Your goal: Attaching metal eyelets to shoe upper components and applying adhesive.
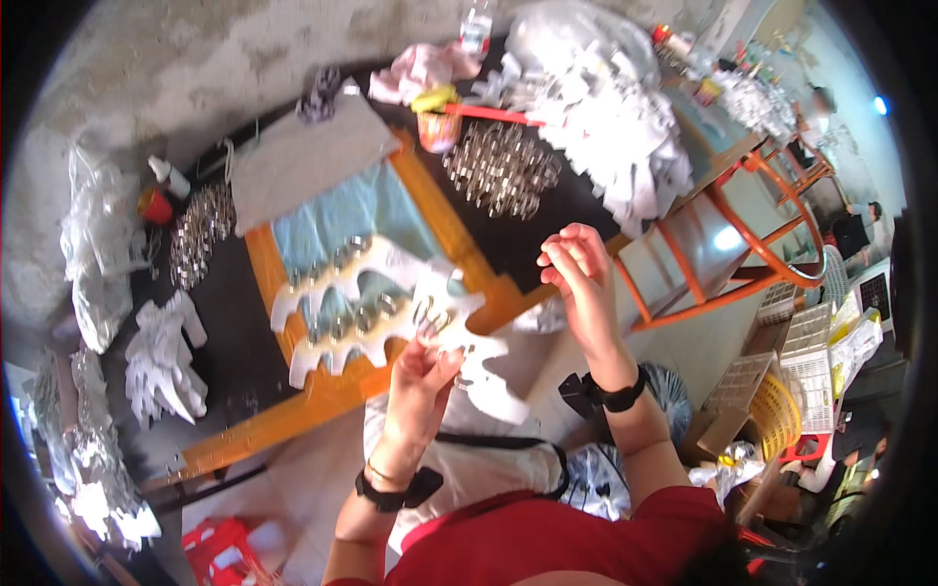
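Observation:
My left hand (422, 379) pinches a white scalloped card strip (493, 386) at the front edge of the work board. A shiny metal ring (430, 318) sits on the strip just above my fingertips. To the right, my right hand (584, 278) is raised, its fingers loosely bent and slightly apart, with nothing visible in them. Left of my left hand, more white scalloped strips (332, 363) lie on the board, with several metal rings (363, 318) standing in rows on them. Blue cloth (366, 210) shows behind the strips, inside the wooden frame (420, 190).
Loose metal rings form one pile (500, 168) behind the board and another pile (202, 232) at left. White strips are heaped (625, 137) at the back right. A tub (439, 130) stands behind the board. An orange-framed chair (723, 234) and a yellow basket (779, 415) are at right.

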The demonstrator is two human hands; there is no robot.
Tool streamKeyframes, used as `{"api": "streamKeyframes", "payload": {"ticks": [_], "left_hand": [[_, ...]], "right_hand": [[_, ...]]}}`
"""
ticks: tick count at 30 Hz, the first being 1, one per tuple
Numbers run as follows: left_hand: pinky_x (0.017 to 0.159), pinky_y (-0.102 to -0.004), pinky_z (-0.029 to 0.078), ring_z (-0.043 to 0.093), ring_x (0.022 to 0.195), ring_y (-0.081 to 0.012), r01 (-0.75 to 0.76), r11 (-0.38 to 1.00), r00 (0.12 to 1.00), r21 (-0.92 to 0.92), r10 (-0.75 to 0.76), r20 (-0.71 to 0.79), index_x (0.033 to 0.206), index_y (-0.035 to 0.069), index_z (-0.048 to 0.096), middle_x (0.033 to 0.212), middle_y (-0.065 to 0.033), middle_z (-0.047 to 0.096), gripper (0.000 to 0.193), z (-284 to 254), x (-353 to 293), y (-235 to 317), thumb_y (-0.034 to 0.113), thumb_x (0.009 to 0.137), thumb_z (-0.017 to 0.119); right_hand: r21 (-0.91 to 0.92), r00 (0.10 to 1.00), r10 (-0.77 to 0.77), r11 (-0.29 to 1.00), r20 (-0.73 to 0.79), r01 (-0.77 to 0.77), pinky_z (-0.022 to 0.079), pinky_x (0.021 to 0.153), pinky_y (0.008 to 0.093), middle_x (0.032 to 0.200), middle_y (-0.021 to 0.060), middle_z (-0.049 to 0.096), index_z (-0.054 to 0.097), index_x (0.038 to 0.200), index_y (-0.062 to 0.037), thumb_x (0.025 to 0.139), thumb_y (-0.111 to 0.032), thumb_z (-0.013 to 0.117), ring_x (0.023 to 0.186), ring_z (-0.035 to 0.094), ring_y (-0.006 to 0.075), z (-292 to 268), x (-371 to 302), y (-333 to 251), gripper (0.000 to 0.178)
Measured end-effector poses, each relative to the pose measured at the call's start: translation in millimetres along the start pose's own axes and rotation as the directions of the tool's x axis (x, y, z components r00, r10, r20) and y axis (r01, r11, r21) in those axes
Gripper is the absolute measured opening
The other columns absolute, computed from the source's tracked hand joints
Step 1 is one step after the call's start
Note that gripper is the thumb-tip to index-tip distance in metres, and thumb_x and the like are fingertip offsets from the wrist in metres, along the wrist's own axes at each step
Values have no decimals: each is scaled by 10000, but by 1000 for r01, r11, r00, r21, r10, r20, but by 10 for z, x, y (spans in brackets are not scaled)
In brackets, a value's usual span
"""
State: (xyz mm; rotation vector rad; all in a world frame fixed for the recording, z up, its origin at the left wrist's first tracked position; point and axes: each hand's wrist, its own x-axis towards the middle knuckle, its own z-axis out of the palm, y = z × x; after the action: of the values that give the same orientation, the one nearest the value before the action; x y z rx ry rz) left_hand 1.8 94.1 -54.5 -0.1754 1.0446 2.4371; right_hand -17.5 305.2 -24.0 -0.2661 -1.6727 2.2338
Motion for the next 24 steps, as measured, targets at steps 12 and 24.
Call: {"api": "streamKeyframes", "payload": {"ticks": [12,24], "left_hand": [[664,-250,504,595,753,-92,10,999,995,-50,-5,104,987,105,537,854,-4,625,199,-78,-11,57,58,807,606],[651,-242,500,575,739,-81,18,999,997,-29,-15,75,988,107,532,851,5,597,177,-44,-35,53,72,824,587]], "right_hand": [[-5,990,-136,991,32,136,432,605,211,860,43,596,450,1174,-69,835,-261,593,713,551,82,74,1619,-43,414],[-431,767,-600,645,226,631,505,492,251,650,79,605,514,809,3,884,-160,508,532,603,134,508,1788,-364,179]]}}
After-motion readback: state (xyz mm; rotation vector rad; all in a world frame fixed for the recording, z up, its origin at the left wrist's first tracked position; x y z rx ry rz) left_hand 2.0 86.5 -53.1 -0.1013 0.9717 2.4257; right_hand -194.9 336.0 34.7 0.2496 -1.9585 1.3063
